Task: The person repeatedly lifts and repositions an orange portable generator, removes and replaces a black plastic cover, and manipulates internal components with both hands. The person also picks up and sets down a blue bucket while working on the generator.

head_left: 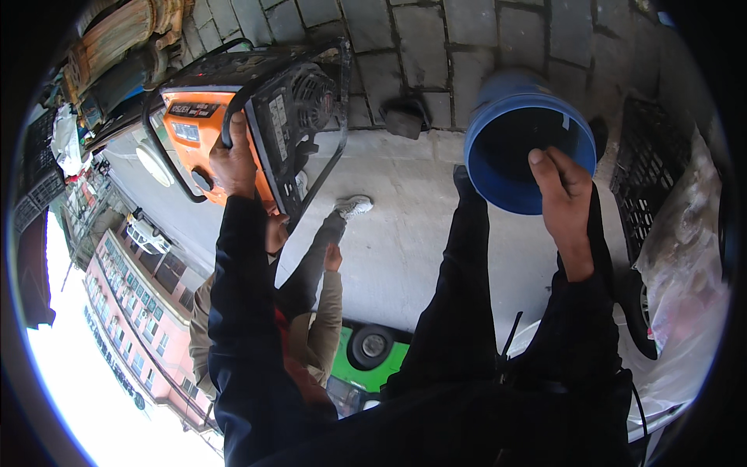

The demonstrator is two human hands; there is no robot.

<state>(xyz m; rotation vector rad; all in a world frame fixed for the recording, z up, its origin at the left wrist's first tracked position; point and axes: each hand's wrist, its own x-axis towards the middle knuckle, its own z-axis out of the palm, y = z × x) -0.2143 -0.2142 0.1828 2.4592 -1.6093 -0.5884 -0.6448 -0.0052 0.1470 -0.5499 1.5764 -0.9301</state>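
Note:
An orange and black portable generator [204, 132] in a black tube frame stands at the upper left. My left hand [235, 159] is closed round a tube of that frame. At the right, my right hand [563, 191] has its fingers curled in over the mouth of a blue bucket [492, 187]. Whatever those fingers hold, if anything, is hidden. The bucket's inside looks dark. Another person's hand [276, 232] is at the generator's lower frame, just past my left forearm.
The other person's free hand [333, 258] hangs near their leg. A black plastic crate [640, 175] and a clear plastic bag [677, 288] are on the right. Grey paving [420, 47] meets smooth concrete [412, 257]. A green vehicle [381, 358] is behind the other person.

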